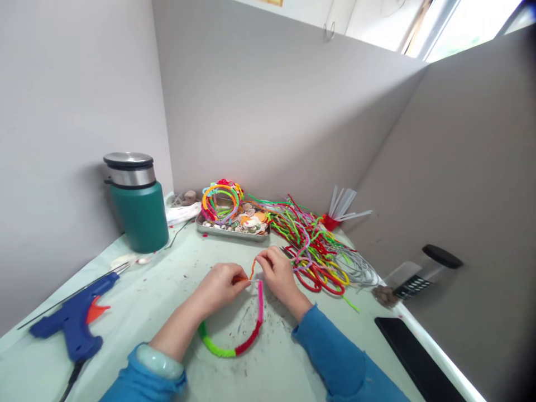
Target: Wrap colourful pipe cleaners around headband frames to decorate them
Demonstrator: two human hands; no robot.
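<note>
In the middle of the table, my left hand [226, 286] pinches the open end of a ring [225, 353] wrapped in green, dark red and pink fuzzy sections. A short bare piece of wire shows between the fingers and the pink section. Between thumb and forefinger, my right hand [278, 274] grips the upper end of an orange pipe cleaner [252, 269], which runs down to the left fingertips. The ring hangs below both hands, its left part hidden behind my left hand and wrist.
Behind the hands is a metal tray [234, 234] with discs and finished colourful rings [221, 202]. Loose pipe cleaners [310, 234] and red-handled scissors [310, 279] lie right. A blue glue gun [75, 318] and green bottle [140, 218] stand left; a black phone-like slab [414, 357] lies right.
</note>
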